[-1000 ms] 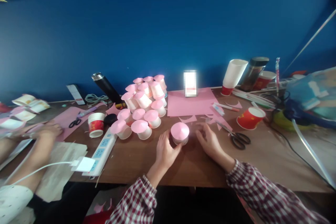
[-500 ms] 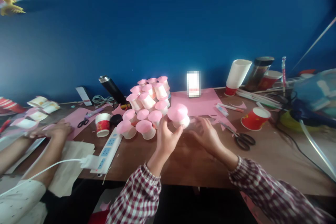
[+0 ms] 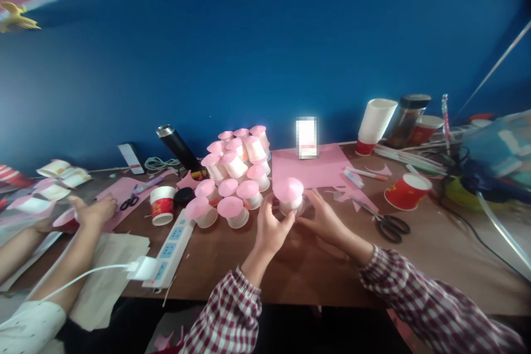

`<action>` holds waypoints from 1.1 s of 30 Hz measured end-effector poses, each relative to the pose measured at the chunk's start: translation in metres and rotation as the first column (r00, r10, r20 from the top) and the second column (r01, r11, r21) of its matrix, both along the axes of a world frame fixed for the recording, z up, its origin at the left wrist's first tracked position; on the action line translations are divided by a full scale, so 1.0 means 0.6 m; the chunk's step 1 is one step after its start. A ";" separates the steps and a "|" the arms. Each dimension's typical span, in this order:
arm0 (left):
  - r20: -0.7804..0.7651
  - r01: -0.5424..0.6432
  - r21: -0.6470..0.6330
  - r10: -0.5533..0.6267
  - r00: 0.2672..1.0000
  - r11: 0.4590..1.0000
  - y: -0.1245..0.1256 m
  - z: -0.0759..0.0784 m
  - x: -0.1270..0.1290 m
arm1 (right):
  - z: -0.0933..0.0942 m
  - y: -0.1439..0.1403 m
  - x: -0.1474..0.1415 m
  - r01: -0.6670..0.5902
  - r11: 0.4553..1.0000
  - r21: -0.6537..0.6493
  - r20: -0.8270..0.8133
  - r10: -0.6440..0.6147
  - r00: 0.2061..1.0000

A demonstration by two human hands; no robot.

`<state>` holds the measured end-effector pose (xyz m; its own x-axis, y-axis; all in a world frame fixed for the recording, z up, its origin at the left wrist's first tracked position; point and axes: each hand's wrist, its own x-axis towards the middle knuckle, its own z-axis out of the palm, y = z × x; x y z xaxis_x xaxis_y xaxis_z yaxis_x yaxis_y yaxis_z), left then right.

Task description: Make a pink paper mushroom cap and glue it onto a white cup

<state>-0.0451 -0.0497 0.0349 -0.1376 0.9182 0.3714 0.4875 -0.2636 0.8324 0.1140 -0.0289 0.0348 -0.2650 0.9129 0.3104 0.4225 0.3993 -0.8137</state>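
A white paper cup with a pink paper cap (image 3: 289, 194) is held just above the brown table (image 3: 315, 271) between both my hands. My left hand (image 3: 270, 228) grips its left side, fingers curled around the cup. My right hand (image 3: 324, 220) touches its right side with the fingertips. Just to the left stands a pile of several similar pink-capped cups (image 3: 234, 171), some stacked on others. A pink paper sheet (image 3: 311, 168) lies behind the held cup.
Black scissors (image 3: 390, 224) and a red cup (image 3: 404, 190) lie to the right, with pens and tall cups behind. A power strip (image 3: 170, 243) lies left. Another person's hands (image 3: 89, 213) work at the far left among paper pieces, a second pair of scissors and a red-white cup (image 3: 162, 204).
My left hand lifted the pink-capped cup off the table and carried it back toward the pile. My right hand closed in on its right side. The other person's hand shifted slightly.
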 end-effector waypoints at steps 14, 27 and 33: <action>-0.094 0.117 0.032 -0.113 0.989 0.993 -0.006 -0.061 0.023 | 0.020 0.103 -0.016 0.265 0.956 0.126 0.053 -0.274 0.960; -0.204 0.306 -0.163 -0.336 0.920 0.938 0.008 -0.066 0.023 | 0.025 0.202 -0.158 0.105 0.979 0.174 0.077 -0.120 0.990; -0.284 0.300 -0.156 -0.334 0.899 0.941 0.010 -0.065 0.022 | 0.009 0.210 -0.175 0.071 0.981 0.179 0.101 -0.090 0.991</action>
<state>-0.0319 -0.0435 -0.0038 0.2703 0.9306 0.2468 0.6251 -0.3646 0.6901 0.0088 0.0969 0.0404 -0.2334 0.8669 0.4404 0.5406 0.4921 -0.6823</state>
